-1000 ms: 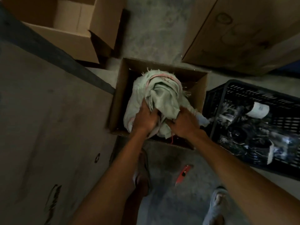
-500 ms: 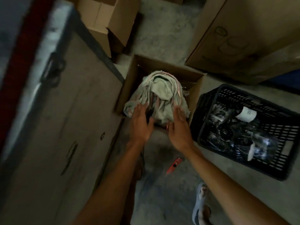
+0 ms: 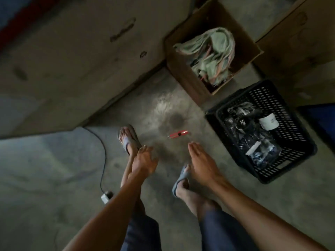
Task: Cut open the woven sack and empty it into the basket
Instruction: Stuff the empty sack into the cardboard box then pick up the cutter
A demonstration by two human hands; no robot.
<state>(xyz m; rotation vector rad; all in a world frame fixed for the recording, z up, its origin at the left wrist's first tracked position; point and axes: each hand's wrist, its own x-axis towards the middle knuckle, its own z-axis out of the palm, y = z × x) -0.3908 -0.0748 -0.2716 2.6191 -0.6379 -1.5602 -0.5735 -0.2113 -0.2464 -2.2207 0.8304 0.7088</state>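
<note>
The pale green woven sack (image 3: pixel 210 55) lies crumpled inside an open cardboard box (image 3: pixel 183 77) at the upper right. A black plastic basket (image 3: pixel 293 113) stands on the floor to the box's right, holding clear plastic-wrapped items and a white roll. A red cutter (image 3: pixel 178 134) lies on the concrete floor between the box and me. My left hand (image 3: pixel 145 160) hangs open above my left foot. My right hand (image 3: pixel 201 162) is open with fingers straight, just below the cutter and not touching it. Both hands hold nothing.
Large cardboard sheets (image 3: pixel 81 57) lean along the left and top. Another big carton (image 3: pixel 297 38) stands at the upper right. A black cable (image 3: pixel 103 156) with a white plug (image 3: pixel 106 197) runs on the floor at my left. My feet in grey slippers (image 3: pixel 129 138) stand below.
Both hands let go of the sack and drew back from the box. The view swung back and down, so the box and basket now sit farther up and right.
</note>
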